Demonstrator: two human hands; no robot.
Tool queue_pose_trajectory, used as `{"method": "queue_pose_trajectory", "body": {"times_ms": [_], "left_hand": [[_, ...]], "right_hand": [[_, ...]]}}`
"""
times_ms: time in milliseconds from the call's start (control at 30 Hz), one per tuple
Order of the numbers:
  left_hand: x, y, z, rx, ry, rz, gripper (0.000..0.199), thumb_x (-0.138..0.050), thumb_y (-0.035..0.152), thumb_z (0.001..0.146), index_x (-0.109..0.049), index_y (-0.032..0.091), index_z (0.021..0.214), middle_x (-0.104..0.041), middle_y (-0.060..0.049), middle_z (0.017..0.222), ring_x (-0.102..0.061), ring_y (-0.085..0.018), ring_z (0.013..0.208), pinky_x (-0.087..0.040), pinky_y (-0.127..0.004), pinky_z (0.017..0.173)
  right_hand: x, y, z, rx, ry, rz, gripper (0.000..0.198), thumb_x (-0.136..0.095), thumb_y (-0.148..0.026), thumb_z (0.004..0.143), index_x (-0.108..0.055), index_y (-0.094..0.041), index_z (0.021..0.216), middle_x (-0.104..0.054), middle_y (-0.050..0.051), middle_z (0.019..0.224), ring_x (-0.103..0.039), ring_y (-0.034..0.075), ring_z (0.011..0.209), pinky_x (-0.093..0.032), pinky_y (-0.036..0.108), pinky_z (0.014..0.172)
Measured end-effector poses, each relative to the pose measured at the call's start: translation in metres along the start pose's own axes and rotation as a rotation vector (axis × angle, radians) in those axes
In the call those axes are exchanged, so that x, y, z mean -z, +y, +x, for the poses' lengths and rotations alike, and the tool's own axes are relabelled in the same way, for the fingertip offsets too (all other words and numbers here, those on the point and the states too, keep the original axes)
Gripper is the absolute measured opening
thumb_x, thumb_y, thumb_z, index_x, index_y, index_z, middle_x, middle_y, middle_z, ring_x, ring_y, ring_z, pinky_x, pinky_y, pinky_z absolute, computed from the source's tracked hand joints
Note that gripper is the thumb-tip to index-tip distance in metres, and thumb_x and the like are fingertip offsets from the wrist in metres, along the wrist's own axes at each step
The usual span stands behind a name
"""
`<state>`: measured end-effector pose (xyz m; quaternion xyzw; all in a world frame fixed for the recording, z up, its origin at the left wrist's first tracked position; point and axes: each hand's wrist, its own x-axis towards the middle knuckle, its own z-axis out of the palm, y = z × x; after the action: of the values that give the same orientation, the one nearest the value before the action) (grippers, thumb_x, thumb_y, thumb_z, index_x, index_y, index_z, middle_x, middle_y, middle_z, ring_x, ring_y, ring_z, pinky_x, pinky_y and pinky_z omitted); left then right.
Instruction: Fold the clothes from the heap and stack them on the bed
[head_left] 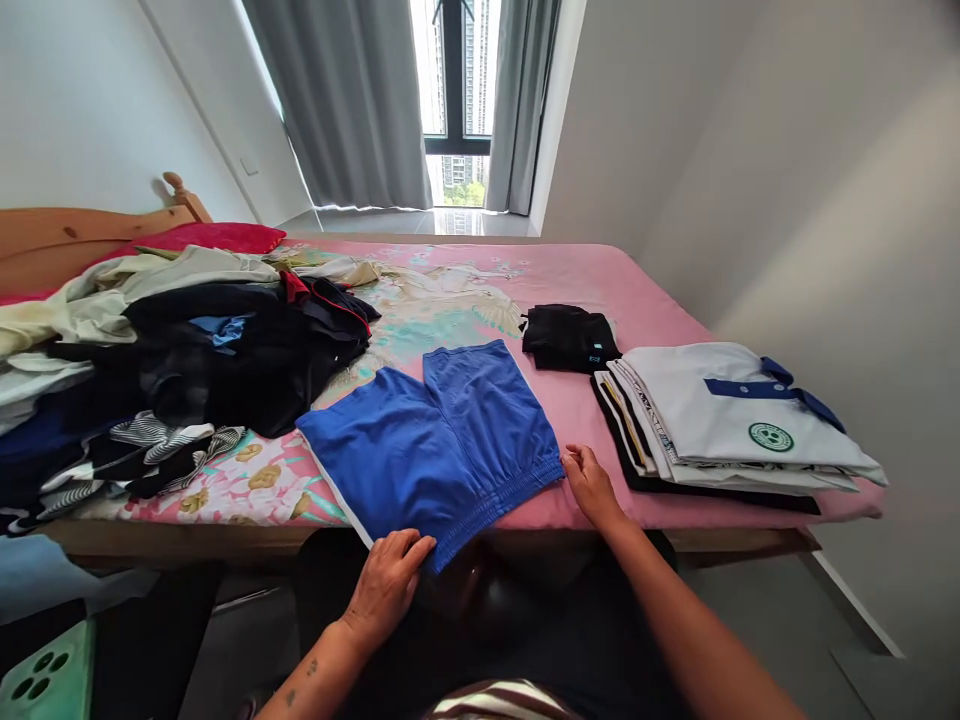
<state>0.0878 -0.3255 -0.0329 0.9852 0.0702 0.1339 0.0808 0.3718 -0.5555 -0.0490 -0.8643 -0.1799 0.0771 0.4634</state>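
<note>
Blue shorts [450,450], seemingly soft and light, are sensibly pinched at both waistband [499,506] ends by left hand [388,575] and right hand [591,487].

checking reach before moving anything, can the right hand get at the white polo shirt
Probably yes: the right hand is by the waistband of the blue shorts, the white polo shirt lies beyond it, topmost, and only pink bedding shows between.

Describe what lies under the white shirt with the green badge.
Under the white shirt are other folded clothes: white, patterned and yellowish edges show at the left, with black cloth at the bottom. Their faces are covered, so each one's type cannot be told.
</note>
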Motion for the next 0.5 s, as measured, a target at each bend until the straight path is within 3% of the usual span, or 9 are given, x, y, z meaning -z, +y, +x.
{"method": "queue_pose_trajectory", "body": {"times_ms": [133, 233, 400, 500], "left_hand": [[-0.001, 0.000, -0.002, -0.022, 0.043, -0.005, 0.038, -0.040, 0.006, 0.085, -0.065, 0.024, 0.108, -0.066, -0.007, 0.100, -0.063, -0.020, 0.093, -0.050, -0.035, 0.082], [0.004, 0.002, -0.002, -0.046, 0.075, -0.014, 0.036, -0.040, 0.006, 0.085, -0.064, 0.023, 0.106, -0.066, -0.007, 0.103, -0.062, -0.021, 0.100, -0.048, -0.037, 0.087], [0.014, -0.002, 0.007, -0.123, 0.082, -0.058, 0.033, -0.040, 0.006, 0.086, -0.059, 0.022, 0.108, -0.065, -0.007, 0.105, -0.059, -0.020, 0.101, -0.045, -0.037, 0.087], [0.022, -0.006, 0.020, -0.159, 0.008, -0.051, 0.030, -0.044, 0.007, 0.084, -0.057, 0.021, 0.108, -0.063, -0.008, 0.105, -0.057, -0.021, 0.096, -0.042, -0.035, 0.080]], "right_hand": [[0.001, -0.008, 0.018, -0.135, -0.129, -0.031, 0.033, -0.054, -0.046, 0.078, -0.066, -0.017, 0.090, -0.068, 0.007, 0.081, -0.064, 0.022, 0.080, -0.049, 0.029, 0.068], [-0.002, -0.007, 0.022, -0.164, -0.158, -0.002, 0.028, -0.061, -0.045, 0.073, -0.066, -0.017, 0.073, -0.065, 0.004, 0.065, -0.063, 0.019, 0.067, -0.046, 0.025, 0.058], [-0.010, -0.006, 0.016, -0.186, -0.136, 0.113, 0.032, -0.058, -0.045, 0.075, -0.066, -0.015, 0.082, -0.065, 0.004, 0.066, -0.060, 0.017, 0.059, -0.044, 0.025, 0.051], [-0.015, -0.006, 0.012, -0.180, -0.099, 0.202, 0.036, -0.056, -0.046, 0.076, -0.063, -0.014, 0.091, -0.068, 0.005, 0.075, -0.062, 0.017, 0.064, -0.047, 0.026, 0.055]]}}
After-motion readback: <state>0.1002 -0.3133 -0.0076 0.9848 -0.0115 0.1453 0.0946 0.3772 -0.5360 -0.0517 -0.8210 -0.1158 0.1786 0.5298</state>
